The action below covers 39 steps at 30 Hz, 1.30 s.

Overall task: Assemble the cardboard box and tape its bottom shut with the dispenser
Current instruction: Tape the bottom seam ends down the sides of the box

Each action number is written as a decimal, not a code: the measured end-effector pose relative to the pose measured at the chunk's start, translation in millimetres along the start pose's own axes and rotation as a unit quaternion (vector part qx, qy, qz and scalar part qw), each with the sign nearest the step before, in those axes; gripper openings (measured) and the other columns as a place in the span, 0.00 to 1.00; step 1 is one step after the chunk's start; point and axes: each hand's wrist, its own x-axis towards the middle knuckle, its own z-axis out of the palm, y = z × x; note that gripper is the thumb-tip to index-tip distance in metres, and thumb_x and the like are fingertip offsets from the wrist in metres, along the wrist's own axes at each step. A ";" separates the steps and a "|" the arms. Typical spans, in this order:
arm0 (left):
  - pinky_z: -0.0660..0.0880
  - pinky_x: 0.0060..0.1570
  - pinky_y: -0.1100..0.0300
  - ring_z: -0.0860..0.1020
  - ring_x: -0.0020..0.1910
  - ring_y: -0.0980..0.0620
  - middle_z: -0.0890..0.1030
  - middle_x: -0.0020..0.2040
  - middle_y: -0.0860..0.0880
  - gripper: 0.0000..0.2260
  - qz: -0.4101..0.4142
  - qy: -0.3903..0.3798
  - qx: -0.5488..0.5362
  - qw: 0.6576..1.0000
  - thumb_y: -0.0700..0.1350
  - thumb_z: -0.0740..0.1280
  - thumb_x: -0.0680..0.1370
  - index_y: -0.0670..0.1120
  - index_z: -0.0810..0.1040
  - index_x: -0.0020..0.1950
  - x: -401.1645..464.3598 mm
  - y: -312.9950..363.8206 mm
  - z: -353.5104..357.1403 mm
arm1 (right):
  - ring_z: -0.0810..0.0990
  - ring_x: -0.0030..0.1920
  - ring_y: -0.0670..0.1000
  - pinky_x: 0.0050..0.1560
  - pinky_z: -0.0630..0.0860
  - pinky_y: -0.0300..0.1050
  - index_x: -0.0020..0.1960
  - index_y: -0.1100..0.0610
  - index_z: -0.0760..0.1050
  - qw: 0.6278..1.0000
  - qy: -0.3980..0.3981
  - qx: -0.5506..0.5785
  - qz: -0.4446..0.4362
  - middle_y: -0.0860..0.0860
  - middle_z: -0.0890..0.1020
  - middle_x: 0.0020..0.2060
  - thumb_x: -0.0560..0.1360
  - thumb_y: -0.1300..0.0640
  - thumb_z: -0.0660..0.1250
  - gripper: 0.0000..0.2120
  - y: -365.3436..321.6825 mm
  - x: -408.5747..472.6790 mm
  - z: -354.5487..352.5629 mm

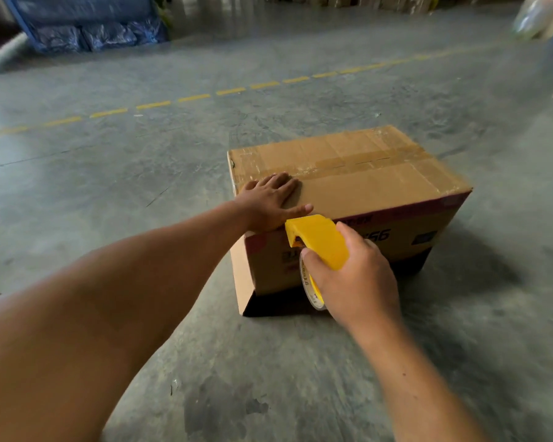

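Flanking box [364, 183], bare floor [141, 173] around.

1. The floor [141, 173] is grey concrete, scuffed and mottled, with dark stains close to the camera.
2. A dashed yellow line [192, 97] runs across it, rising from left to right.
3. At the far left stands a blue frame holding blue plastic-wrapped bundles [87, 35].
4. Brown cardboard stacks [380, 0] line the far edge, blurred.
5. Soft light gives a pale sheen to the floor at left.
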 end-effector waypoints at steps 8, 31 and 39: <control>0.54 0.71 0.39 0.54 0.78 0.44 0.57 0.79 0.48 0.34 -0.027 0.047 0.012 0.998 0.70 0.51 0.77 0.57 0.55 0.79 26.6 5.2 -2.3 | 0.71 0.66 0.51 0.61 0.71 0.47 0.74 0.47 0.64 0.999 0.028 0.042 -0.007 0.48 0.72 0.68 0.71 0.35 0.67 0.36 -7.5 51.4 -31.4; 0.38 0.72 0.33 0.37 0.79 0.44 0.38 0.81 0.45 0.38 -0.035 -0.031 -0.065 0.997 0.71 0.42 0.76 0.52 0.41 0.81 145.1 27.3 -7.9 | 0.67 0.71 0.50 0.65 0.65 0.44 0.75 0.48 0.64 0.998 -0.011 -0.046 0.028 0.48 0.69 0.72 0.78 0.40 0.59 0.27 -1.5 241.5 -35.0; 0.40 0.74 0.36 0.40 0.80 0.45 0.41 0.81 0.44 0.38 0.032 0.000 -0.049 0.998 0.71 0.45 0.77 0.52 0.45 0.81 189.9 84.9 -7.7 | 0.69 0.69 0.51 0.69 0.66 0.47 0.74 0.49 0.65 0.998 0.048 0.005 0.042 0.50 0.71 0.71 0.79 0.47 0.63 0.25 67.0 288.7 -78.6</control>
